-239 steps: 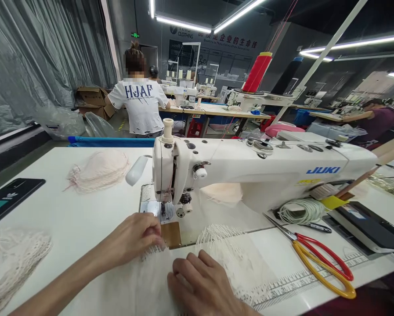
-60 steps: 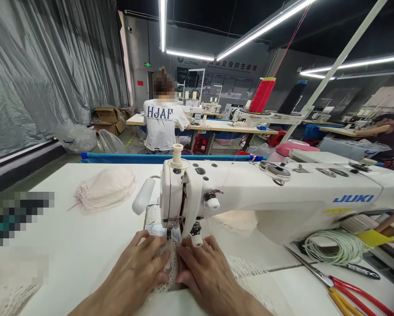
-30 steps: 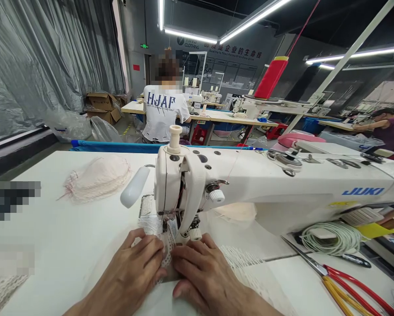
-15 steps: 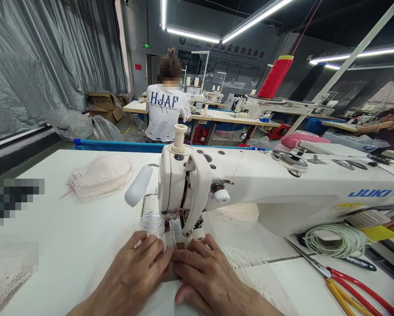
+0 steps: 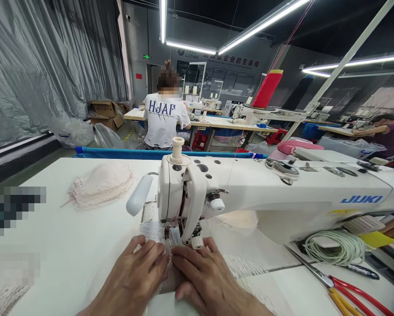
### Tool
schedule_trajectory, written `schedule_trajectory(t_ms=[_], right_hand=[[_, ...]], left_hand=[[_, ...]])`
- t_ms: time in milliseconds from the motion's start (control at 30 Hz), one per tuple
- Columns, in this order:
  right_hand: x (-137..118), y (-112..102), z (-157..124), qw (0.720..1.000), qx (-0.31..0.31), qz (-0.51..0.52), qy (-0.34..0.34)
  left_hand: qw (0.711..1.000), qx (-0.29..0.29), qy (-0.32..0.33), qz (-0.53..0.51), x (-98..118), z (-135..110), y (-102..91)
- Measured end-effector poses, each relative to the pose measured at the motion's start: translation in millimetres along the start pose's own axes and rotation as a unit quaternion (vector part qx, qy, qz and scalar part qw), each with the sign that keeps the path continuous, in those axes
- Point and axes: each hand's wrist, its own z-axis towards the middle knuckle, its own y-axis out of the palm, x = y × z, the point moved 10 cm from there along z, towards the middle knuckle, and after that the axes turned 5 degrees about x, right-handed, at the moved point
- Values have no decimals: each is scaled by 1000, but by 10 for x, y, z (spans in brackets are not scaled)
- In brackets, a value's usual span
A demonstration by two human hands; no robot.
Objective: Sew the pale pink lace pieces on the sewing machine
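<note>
My left hand [image 5: 137,267] is closed at the left of the presser foot [image 5: 167,232], its curled fingers gripping white lace fabric [image 5: 152,231]. Close beside it, my right hand [image 5: 208,272] presses its fingers together on the same fabric, thumb tucked below. A narrow strip of lace runs between both hands towards the needle area of the white sewing machine [image 5: 249,188]. More of the openwork lace spreads out past my right hand. The fingertips and the stitching point are partly hidden.
A stack of pale pink fabric cups [image 5: 101,186] lies at the left; another pale piece [image 5: 239,219] sits behind the machine head. Scissors [image 5: 325,274] and a coiled light green cord [image 5: 335,248] are at the right. A co-worker [image 5: 165,114] sits ahead.
My hands have drawn slightly apart, showing more of the lace strip between them. Both still stay by the presser foot. The camera has tilted up a little.
</note>
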Motion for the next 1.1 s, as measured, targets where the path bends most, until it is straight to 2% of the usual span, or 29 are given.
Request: schedule_trajectory(t_ms=[267,467,633,833,1000,1100], right_hand=[[118,93,41,998,-6,-59,18],[78,61,7,999,1,-31,10],[49,48,-34,999,2,-36,-13],[31,76,-31,998,-32,-57,-27],[72,54,-18,999,-1,-47,4],[67,78,-7,999,-4,-49,6]], left_hand=[[1000,-17,-20,18,-148,81,71],[999,12,10,46,-49,21,10],[998,24,5,57,-26,-35,-29],[998,36,2,54,-48,28,-109],[997,-11,-10,81,-156,25,-16],[995,-14,-14,99,-217,28,0]])
